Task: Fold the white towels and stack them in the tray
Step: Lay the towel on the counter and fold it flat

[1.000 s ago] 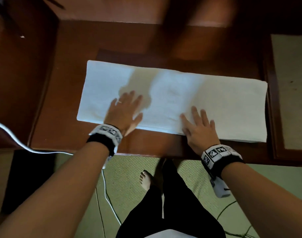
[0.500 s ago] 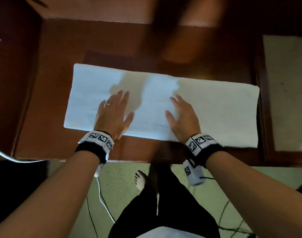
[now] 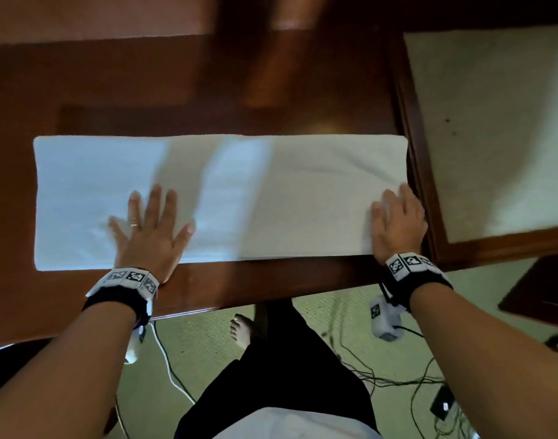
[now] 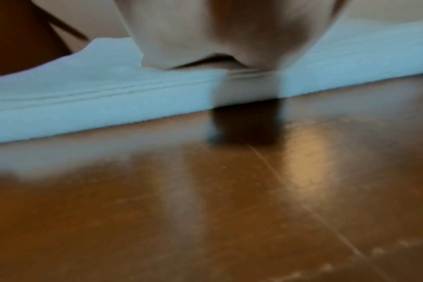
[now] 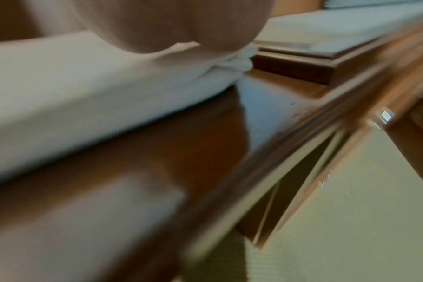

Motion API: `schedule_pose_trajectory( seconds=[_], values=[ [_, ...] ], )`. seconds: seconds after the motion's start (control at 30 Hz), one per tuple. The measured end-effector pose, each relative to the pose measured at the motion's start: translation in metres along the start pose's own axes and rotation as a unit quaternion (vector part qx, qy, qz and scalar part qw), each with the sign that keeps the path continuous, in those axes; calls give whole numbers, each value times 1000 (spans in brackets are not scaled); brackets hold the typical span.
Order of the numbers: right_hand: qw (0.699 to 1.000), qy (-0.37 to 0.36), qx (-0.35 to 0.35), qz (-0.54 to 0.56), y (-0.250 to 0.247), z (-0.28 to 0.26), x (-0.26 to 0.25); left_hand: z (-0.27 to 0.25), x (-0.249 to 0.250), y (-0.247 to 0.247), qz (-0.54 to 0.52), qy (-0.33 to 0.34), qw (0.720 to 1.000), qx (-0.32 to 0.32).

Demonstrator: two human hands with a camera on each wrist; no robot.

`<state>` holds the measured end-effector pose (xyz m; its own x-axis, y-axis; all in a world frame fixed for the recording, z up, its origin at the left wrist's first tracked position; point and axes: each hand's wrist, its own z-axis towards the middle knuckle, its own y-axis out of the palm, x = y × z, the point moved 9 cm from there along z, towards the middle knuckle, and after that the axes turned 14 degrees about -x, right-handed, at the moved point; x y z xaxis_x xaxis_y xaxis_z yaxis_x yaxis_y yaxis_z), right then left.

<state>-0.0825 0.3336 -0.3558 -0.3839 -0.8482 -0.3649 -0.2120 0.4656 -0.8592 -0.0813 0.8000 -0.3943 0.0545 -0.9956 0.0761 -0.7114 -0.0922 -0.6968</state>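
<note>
— Both hands are down on the white towel [image 3: 271,198]. Left hand [image 3: 149,231] lies flat with the fingers spread wide, palm pressing the cloth near its front edge, left of the middle. A ring shows on one finger.

— And the other?

— Right hand [image 3: 396,221] sits at the towel's right end, on the near corner. Its fingers bend over the cloth there, and the right wrist view shows the fabric bunched under the palm [image 5: 181,24], but whether it pinches the cloth or only presses it I cannot tell.

— How does the towel lie?

— As one long folded strip, flat on the wooden table [image 3: 208,90], long side running left to right. The left wrist view shows layered edges [image 4: 109,91] along the front. Bare wood runs in front of it up to the table's near edge, more behind it, and a strip at the left end.

— What about the right end?

— It comes just beside the dark wooden rim of the tray [image 3: 410,128], touching or nearly so. The tray bottom is pale; nothing is seen lying in it.

— What else is around?

— Green carpet [image 3: 201,340] below the table edge, cables [image 3: 382,378] trailing across it, and the person's bare foot [image 3: 241,331].
</note>
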Motion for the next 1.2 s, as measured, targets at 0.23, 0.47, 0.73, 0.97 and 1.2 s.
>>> schedule_pose_trajectory(
  seconds=[0.23, 0.47, 0.73, 0.97, 1.2],
  values=[
    [981, 137, -24, 133, -3, 10, 14, -14, -31, -12, -5, -25, 1000, 6],
    [932, 241, -133, 237, 10, 12, 18, -16, -19, -22, -24, -30, 999, -10],
    [977, 105, -113, 145, -73, 72, -46, -19, 20, -46, -24, -23, 999, -26],
    [992, -46, 91, -80, -256, 145, -141, -20, 42, -64, 65, -5, 998, -7],
    [983, -138, 71, -94, -259, 129, -179, -9, 77, -84, -45, 65, 997, 0]
  ],
)
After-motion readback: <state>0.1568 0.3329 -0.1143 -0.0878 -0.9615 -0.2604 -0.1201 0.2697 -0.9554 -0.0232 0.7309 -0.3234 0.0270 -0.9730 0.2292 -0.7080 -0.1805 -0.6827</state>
